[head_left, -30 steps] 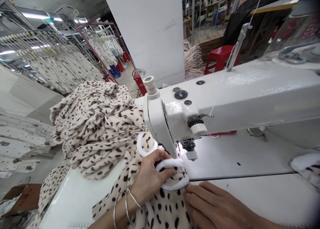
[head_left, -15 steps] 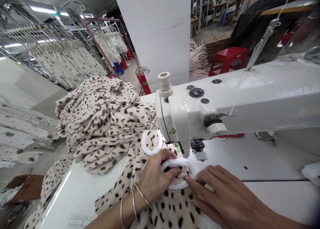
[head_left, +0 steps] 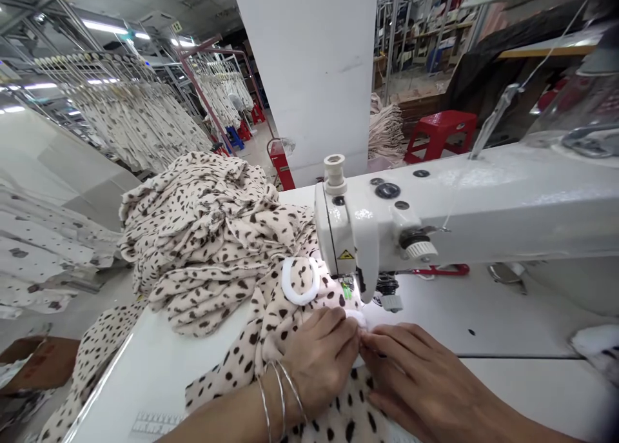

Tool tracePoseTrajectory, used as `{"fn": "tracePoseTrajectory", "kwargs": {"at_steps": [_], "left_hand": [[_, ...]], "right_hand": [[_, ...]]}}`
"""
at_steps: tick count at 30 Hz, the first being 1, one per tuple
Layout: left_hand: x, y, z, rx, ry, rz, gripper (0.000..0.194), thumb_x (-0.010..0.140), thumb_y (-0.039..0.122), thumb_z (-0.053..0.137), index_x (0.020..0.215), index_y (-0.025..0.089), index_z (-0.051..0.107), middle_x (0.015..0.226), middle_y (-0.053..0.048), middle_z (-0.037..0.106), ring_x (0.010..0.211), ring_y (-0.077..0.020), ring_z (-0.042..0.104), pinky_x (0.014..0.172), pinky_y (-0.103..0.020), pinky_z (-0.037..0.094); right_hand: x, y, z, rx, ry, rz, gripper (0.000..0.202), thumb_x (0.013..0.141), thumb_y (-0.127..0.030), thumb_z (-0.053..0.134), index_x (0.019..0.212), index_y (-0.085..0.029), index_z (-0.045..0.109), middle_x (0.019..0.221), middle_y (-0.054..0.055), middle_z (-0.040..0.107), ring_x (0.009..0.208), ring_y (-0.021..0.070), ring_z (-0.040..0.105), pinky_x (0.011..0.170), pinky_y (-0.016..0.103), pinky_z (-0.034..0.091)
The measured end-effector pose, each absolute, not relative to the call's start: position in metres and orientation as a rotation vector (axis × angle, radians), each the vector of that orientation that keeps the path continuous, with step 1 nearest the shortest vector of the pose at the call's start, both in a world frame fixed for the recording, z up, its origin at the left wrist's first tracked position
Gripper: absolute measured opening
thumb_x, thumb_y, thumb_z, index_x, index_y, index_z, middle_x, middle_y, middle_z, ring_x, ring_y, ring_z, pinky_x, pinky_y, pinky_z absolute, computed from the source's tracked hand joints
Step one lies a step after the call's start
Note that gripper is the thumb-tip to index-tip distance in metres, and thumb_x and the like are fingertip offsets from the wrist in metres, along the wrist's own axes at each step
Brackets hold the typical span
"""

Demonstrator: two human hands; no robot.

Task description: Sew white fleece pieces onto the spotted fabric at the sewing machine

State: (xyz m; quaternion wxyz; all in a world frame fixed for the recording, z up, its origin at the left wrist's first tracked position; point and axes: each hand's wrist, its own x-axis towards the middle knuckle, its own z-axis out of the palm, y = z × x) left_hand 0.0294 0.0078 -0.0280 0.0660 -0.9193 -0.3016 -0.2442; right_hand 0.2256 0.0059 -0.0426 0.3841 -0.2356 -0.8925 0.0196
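Bending over a short length of white trim (head_left: 356, 318) at the lower centre of the frame, the left hand (head_left: 322, 359) is seen from the back, fingers curled close; its thumb is hidden, so a firm pinch cannot be confirmed. The right hand (head_left: 420, 378) is set just beside it, half-closed, fingertips brought together at the same trim; what is gripped between them cannot be told. Most of the trim is covered by both hands. Spotted fabric (head_left: 351, 407) is spread beneath them and cut off by the bottom edge. Above the fingers, the head of a sewing machine (head_left: 348, 230) is placed; its needle cannot be made out, and its body is cut by the right edge. A white-edged patch (head_left: 300, 280) is left uncovered up and left of the hands. The left half is filled by a heaped pile of similar cloth (head_left: 207, 236). Three bangles (head_left: 280, 394) are worn on the left wrist. At right, a white-and-dark bundle (head_left: 597, 343) is blurred and partly cropped.
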Motion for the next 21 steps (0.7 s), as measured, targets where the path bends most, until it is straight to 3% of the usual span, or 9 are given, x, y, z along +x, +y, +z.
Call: {"fn": "tracePoseTrajectory", "kwargs": {"at_steps": [4, 8, 11, 14, 21], "left_hand": [[0.027, 0.006, -0.024, -2.859, -0.946, -0.699, 0.022, 0.093, 0.006, 0.043, 0.106, 0.003, 0.060, 0.102, -0.016, 0.067, 0.098, -0.0220, 0.059, 0.088, -0.035, 0.056], [0.028, 0.003, -0.012, -2.978, -1.031, -0.658, 0.025, 0.091, 0.009, 0.044, 0.109, 0.005, 0.060, 0.101, -0.015, 0.066, 0.100, -0.0235, 0.059, 0.088, -0.037, 0.056], [0.028, 0.002, -0.011, -2.970, -1.071, -0.682, 0.023, 0.090, 0.010, 0.044, 0.107, 0.007, 0.060, 0.100, -0.014, 0.067, 0.096, -0.0239, 0.059, 0.087, -0.041, 0.055], [0.027, 0.000, -0.018, -2.953, -1.094, -0.610, 0.026, 0.088, 0.011, 0.047, 0.111, 0.006, 0.059, 0.105, -0.015, 0.066, 0.098, -0.0256, 0.057, 0.089, -0.045, 0.053], [0.024, -0.002, -0.023, -2.971, -1.175, -0.628, 0.025, 0.085, 0.013, 0.052, 0.107, 0.009, 0.061, 0.105, -0.013, 0.067, 0.096, -0.0268, 0.058, 0.090, -0.048, 0.052]], "right_hand": [[0.224, 0.003, -0.041, -0.605, -2.287, 0.058, 0.020, 0.096, -0.021, 0.048, 0.100, -0.011, 0.065, 0.090, 0.008, 0.067, 0.091, 0.0181, 0.063, 0.083, 0.031, 0.050], [0.239, 0.017, -0.033, -0.621, -2.354, 0.095, 0.016, 0.096, -0.024, 0.050, 0.100, -0.018, 0.064, 0.091, 0.005, 0.068, 0.086, 0.0169, 0.063, 0.081, 0.032, 0.050], [0.267, 0.041, -0.036, -0.828, -2.309, -0.238, 0.023, 0.095, -0.019, 0.045, 0.108, -0.021, 0.063, 0.097, 0.006, 0.070, 0.091, 0.0216, 0.064, 0.082, 0.038, 0.049], [0.296, 0.066, -0.047, -1.223, -2.376, -0.529, 0.034, 0.091, -0.012, 0.040, 0.117, -0.017, 0.061, 0.102, 0.010, 0.070, 0.088, 0.0246, 0.066, 0.075, 0.039, 0.051], [0.309, 0.082, -0.062, -1.245, -2.474, -0.599, 0.034, 0.082, -0.006, 0.041, 0.106, -0.015, 0.064, 0.091, 0.010, 0.068, 0.077, 0.0270, 0.065, 0.069, 0.040, 0.049]]}}
